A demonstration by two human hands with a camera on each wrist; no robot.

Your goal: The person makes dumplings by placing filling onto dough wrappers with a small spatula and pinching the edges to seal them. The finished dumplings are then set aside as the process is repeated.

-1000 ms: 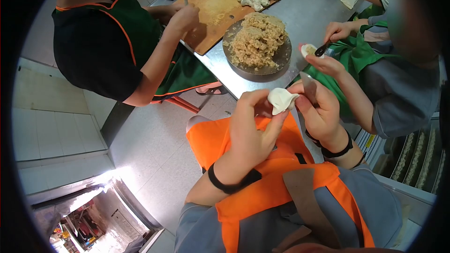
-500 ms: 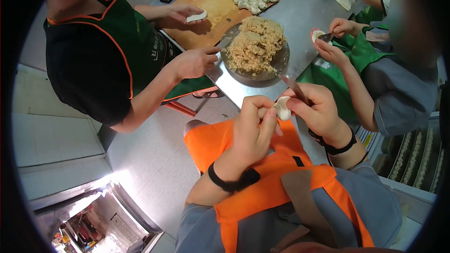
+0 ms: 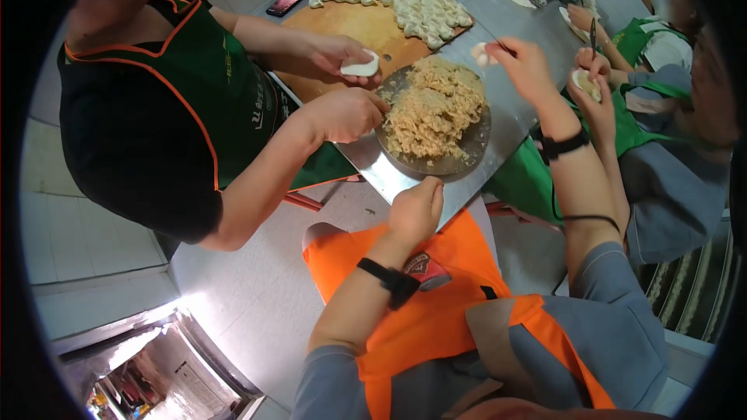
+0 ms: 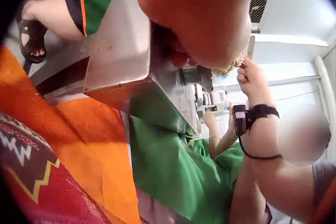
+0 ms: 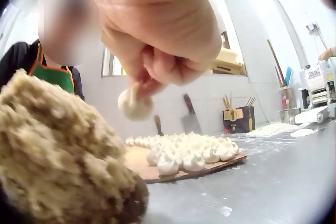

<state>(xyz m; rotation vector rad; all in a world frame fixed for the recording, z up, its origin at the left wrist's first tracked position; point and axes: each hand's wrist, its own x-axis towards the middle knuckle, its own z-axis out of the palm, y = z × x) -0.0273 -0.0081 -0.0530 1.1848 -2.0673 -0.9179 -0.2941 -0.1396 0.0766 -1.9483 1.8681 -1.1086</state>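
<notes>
Steel table [image 3: 510, 12] under bright kitchen light, a wooden board [image 3: 342, 27] of finished dumplings [image 3: 416, 4] at its far end and a big mound of filling [image 3: 432, 105] on a round plate [image 3: 467, 152] in the middle. The right hand [image 3: 525, 62] is stretched out beyond the filling, fingertips pinching a folded dumpling [image 5: 134, 103] that hangs just below them, well above the tabletop, with the board's rows lying further out past the fingers. The left hand [image 3: 416, 210] sits back at the near table edge, fingers curled over the rim, so the right is clearly the hand nearer that board.
</notes>
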